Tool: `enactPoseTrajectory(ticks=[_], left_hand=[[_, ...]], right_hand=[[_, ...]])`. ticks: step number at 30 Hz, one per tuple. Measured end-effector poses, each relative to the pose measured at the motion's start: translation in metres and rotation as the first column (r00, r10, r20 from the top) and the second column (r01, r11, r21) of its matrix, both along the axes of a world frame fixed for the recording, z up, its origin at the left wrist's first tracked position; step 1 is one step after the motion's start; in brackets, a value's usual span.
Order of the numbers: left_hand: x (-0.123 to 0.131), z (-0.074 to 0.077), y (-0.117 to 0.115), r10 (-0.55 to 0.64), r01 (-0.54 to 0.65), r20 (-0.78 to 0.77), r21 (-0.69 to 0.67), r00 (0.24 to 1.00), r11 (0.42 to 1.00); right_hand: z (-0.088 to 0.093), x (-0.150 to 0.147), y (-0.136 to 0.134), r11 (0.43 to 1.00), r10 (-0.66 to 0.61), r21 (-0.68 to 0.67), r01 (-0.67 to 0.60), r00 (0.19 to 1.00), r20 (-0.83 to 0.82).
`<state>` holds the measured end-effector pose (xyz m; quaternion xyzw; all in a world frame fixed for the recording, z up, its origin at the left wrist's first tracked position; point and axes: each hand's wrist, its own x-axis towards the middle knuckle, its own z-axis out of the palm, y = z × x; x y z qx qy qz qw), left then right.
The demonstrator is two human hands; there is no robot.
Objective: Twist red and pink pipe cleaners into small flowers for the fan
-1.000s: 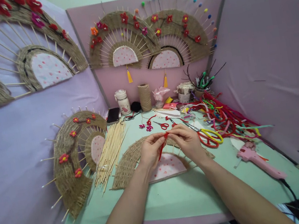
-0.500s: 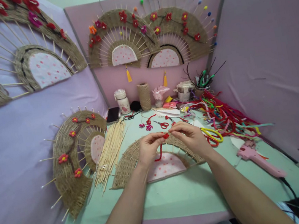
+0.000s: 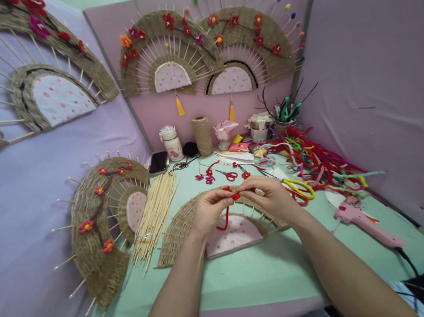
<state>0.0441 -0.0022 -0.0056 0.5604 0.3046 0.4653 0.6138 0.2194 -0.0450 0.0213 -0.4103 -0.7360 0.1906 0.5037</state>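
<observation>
Between the fingertips of both hands is a red pipe cleaner (image 3: 225, 225), partly bent into small loops, its loose end hanging down in a hook. My left hand (image 3: 211, 209) pinches it from the left. From the right, my right hand (image 3: 268, 196) pinches the same red piece, fingertips almost touching the left ones. Below and behind the hands, a woven twine fan (image 3: 183, 228) lies on the table, with a half-round centre of pink-dotted white cloth (image 3: 234, 235).
Bamboo sticks (image 3: 158, 211) and a flowered fan (image 3: 96, 244) lie left. Small scissors (image 3: 230, 175) are beyond the hands. Yellow-handled scissors (image 3: 299, 188), a pink glue gun (image 3: 369, 226) and piled pipe cleaners (image 3: 310, 157) are right. A twine spool (image 3: 203, 137) stands behind.
The fingertips of both hands have come closer together, and more folded red shows at them. The view has shifted slightly.
</observation>
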Motion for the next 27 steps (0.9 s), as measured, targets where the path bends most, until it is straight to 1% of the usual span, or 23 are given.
enactPoseTrajectory(ticks=[3,6,8,11,13,15,18,20,24,27], left_hand=[[-0.003,0.001,-0.001,-0.059,0.058,-0.030,-0.028,0.998,0.998],[-0.005,0.003,-0.003,-0.148,0.148,0.006,-0.084,0.989,0.985],[-0.006,0.004,-0.004,-0.195,0.198,0.031,-0.121,0.980,0.973],[-0.005,0.005,-0.005,-0.216,0.222,0.056,-0.153,0.975,0.963],[-0.005,0.006,-0.004,-0.214,0.222,0.066,-0.162,0.975,0.961],[-0.005,0.006,-0.004,-0.215,0.225,0.071,-0.172,0.974,0.959],[-0.005,0.007,-0.005,-0.219,0.234,0.097,-0.191,0.971,0.953],[-0.006,0.007,-0.006,-0.216,0.236,0.119,-0.198,0.969,0.951],[-0.006,0.005,-0.005,-0.207,0.233,0.136,-0.217,0.969,0.948],[-0.006,0.003,-0.003,-0.211,0.236,0.136,-0.203,0.968,0.950]], right_hand=[[0.002,0.003,-0.002,0.996,0.061,-0.070,-0.059,0.998,0.019],[0.002,0.005,-0.003,0.989,0.104,-0.110,-0.101,0.994,0.016],[0.003,0.004,-0.003,0.989,0.104,-0.108,-0.102,0.994,0.014],[0.004,0.002,-0.004,0.993,0.078,-0.087,-0.074,0.996,0.039],[0.004,0.001,-0.005,0.998,0.048,-0.055,-0.044,0.997,0.067],[0.004,-0.001,-0.005,1.000,0.019,0.009,-0.020,0.995,0.096],[0.002,-0.002,-0.004,0.992,-0.001,0.129,-0.017,0.990,0.139],[0.000,-0.003,-0.004,0.983,-0.008,0.183,-0.023,0.986,0.168],[-0.003,-0.005,-0.006,0.964,-0.041,0.263,-0.020,0.974,0.223],[-0.004,-0.006,-0.007,0.957,-0.068,0.289,-0.006,0.967,0.246]])
